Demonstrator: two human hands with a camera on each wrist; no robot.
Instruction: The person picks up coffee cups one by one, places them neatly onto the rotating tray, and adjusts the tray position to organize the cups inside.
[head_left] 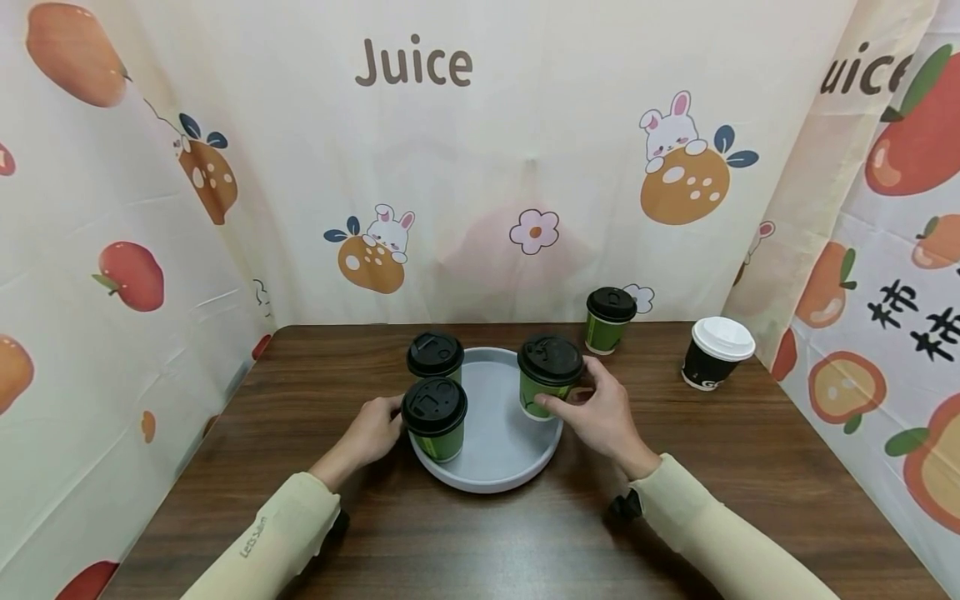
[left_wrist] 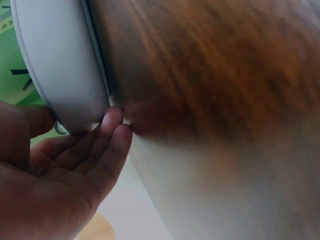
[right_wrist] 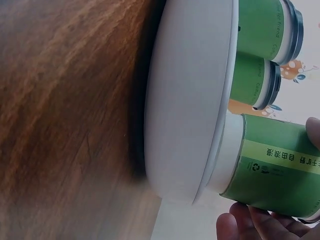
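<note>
A round grey tray [head_left: 498,467] sits on the wooden table. My left hand [head_left: 375,429] grips its left edge; the left wrist view shows the thumb at the rim [left_wrist: 65,65] and the fingers against the outer wall. Two green paper cups with black lids, a front cup [head_left: 438,433] and a rear cup [head_left: 435,357], stand at the tray's left side. My right hand [head_left: 600,408] holds a third green cup [head_left: 551,375] upright at the tray's right side. In the right wrist view that cup's white base [right_wrist: 227,155] is right at the tray's rim, with thumb and fingers around its sleeve.
Behind the tray to the right, another green cup [head_left: 609,321] with a black lid stands near the table's back edge. Farther right is a black cup [head_left: 714,354] with a white lid. A printed curtain [head_left: 480,167] hangs behind the table [head_left: 465,550] and at both sides.
</note>
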